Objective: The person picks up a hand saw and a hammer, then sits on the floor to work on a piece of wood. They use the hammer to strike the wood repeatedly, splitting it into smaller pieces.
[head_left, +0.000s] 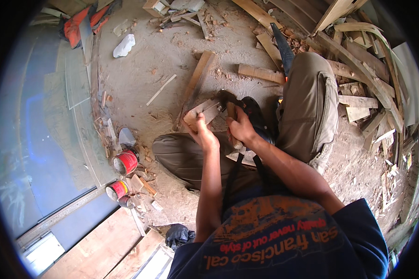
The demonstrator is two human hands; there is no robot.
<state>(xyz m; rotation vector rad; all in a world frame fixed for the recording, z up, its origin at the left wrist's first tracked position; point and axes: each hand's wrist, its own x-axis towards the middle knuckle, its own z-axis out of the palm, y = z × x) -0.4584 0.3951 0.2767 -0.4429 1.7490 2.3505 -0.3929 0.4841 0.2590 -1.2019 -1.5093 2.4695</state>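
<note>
Left hand (pixel 205 135) grips a small wooden block (pixel 202 113) braced over the knee, steady for work, while right hand (pixel 239 126) closes round a hammer handle (pixel 231 111), head poised just beside the block.

My left hand (pixel 204 135) grips a wood block (pixel 201 113) before my knees; my right hand (pixel 240 126) – beside it – holds a hammer (pixel 229 103). Two cans (pixel 125 162) lie left; scrap planks (pixel 358 93) right.
</note>
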